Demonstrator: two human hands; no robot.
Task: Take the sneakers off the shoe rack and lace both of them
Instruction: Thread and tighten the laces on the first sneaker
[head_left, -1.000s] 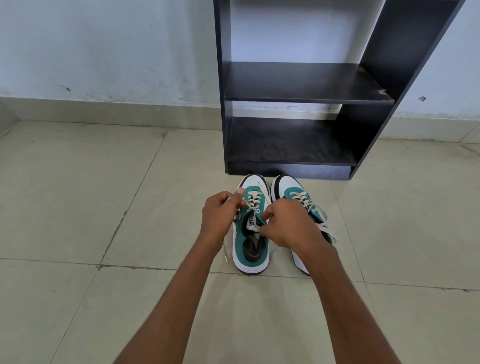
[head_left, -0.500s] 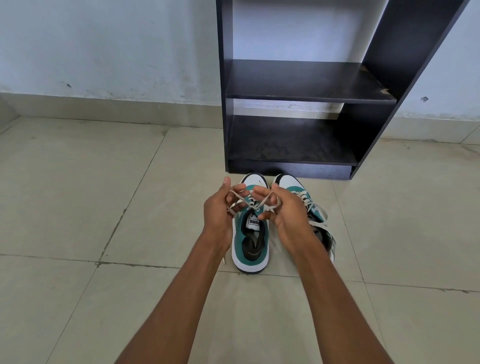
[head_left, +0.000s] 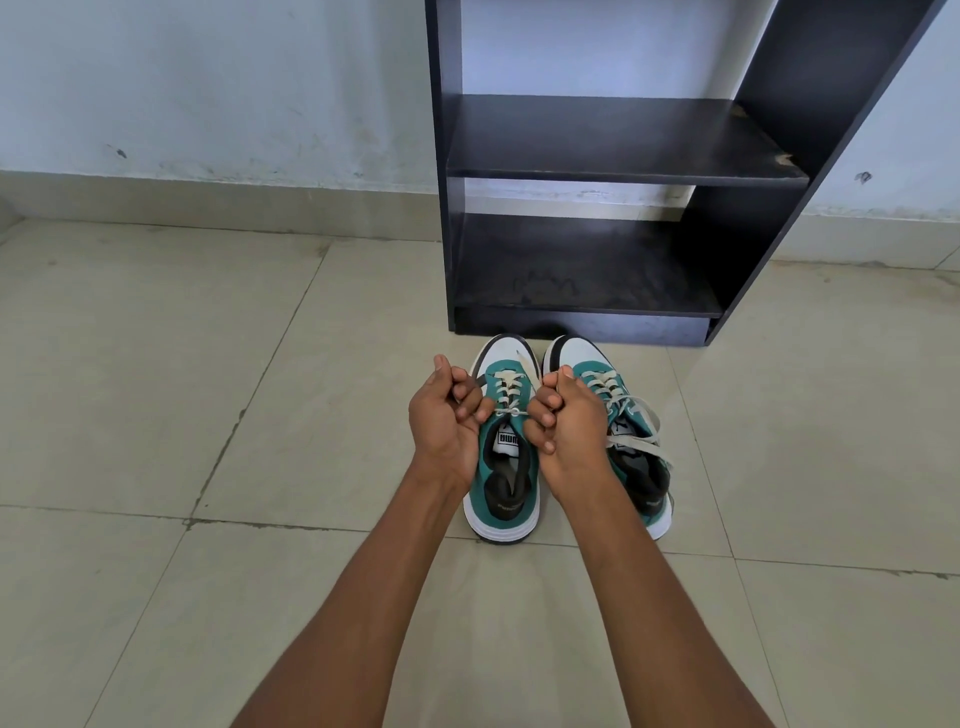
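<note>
Taking the shoe rack (head_left: 597, 166) as the landmark, both sneakers are sitting on the tiled floor (head_left: 156, 415) just in front of its base, toes pointing toward it, so the fetching part of the task looks done.

The left hand (head_left: 447, 415) is hovering in front of the rack's left post, fist closed around one end of the lace (head_left: 511, 410). Next along, the left sneaker (head_left: 506, 499) is lying just in front of the rack's bottom board, its lace stretching taut between the two fists over the tongue. The right hand (head_left: 566, 421) is clenching the other end.

The step in hand seems to be the pulling tight of a first knot on this shoe. Next, I judge, the bow is needing loops formed without slackening the knot.

Furthest right, the right sneaker (head_left: 623, 441) is resting beside its mate with lace ends lying loose, apparently untied.
</note>
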